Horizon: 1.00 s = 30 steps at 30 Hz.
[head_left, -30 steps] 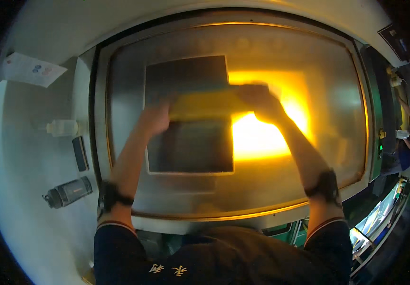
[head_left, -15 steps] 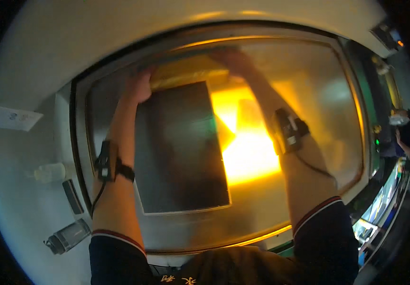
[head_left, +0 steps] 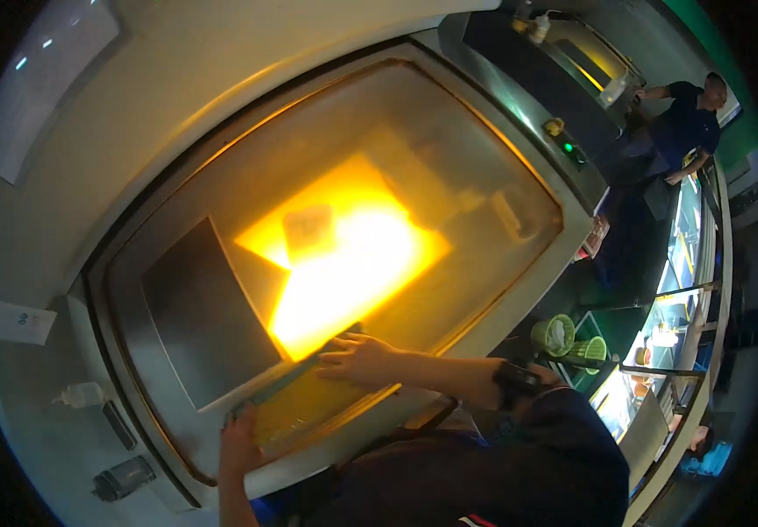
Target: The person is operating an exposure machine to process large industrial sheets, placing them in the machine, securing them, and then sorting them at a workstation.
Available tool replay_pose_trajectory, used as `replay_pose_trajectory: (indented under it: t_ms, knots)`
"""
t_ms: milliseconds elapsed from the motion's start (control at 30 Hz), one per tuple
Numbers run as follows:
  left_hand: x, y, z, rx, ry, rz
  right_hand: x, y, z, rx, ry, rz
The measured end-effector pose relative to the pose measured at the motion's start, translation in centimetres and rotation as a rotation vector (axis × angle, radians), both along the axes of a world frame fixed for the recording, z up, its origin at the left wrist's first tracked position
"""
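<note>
A long, flat yellow piece with a grey-green edge strip [head_left: 304, 408] lies along the near side of a wide metal-framed table surface [head_left: 449, 303]. My left hand [head_left: 240, 443] grips its left end, fingertips at the edge strip. Further right, my right hand [head_left: 363, 362] holds it, fingers laid across the strip and thumb side partly hidden. Beyond my hands a dark rectangular sheet with a pale border [head_left: 208, 307] rests on the surface. Beside that sheet, a bright yellow lit window [head_left: 352, 255] glows, with a small squarish darker patch in it.
A clear squeeze bottle [head_left: 80, 395], a dark slim case [head_left: 119, 425] and a grey bottle [head_left: 124, 479] stand left of the frame. Green baskets [head_left: 554, 335] sit at right. Another person [head_left: 686, 123] works near a similar lit table at the far right.
Both hands have come from the far side of the surface to its near side with the yellow piece. The view has turned right, so the surface appears tilted.
</note>
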<state>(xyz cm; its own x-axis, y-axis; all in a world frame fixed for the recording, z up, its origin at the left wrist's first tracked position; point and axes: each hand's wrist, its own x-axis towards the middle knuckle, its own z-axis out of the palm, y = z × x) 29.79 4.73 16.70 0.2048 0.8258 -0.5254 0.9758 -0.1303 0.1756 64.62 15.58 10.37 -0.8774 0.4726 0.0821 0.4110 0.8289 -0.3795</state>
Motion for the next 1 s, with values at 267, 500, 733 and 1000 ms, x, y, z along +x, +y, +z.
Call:
replay_pose_trajectory:
  t_ms: [267,500,733,1000]
  knots:
    - [11.5,-2.7,0.0,-0.173,-0.253,0.380,33.6,14.8,-1.1,-0.195,0.080,-0.977]
    - [15.2,0.2,1.6,-0.226,-0.123,0.432,59.1,13.1,-0.3,0.203,-0.276,-1.705]
    - [15.1,-0.9,0.9,-0.177,-0.102,0.464,59.1,15.0,1.6,0.029,-0.272,-1.761]
    - [14.3,-4.1,-0.6,0.002,-0.117,0.371,48.5,9.5,-0.5,0.350,-0.278,-1.267]
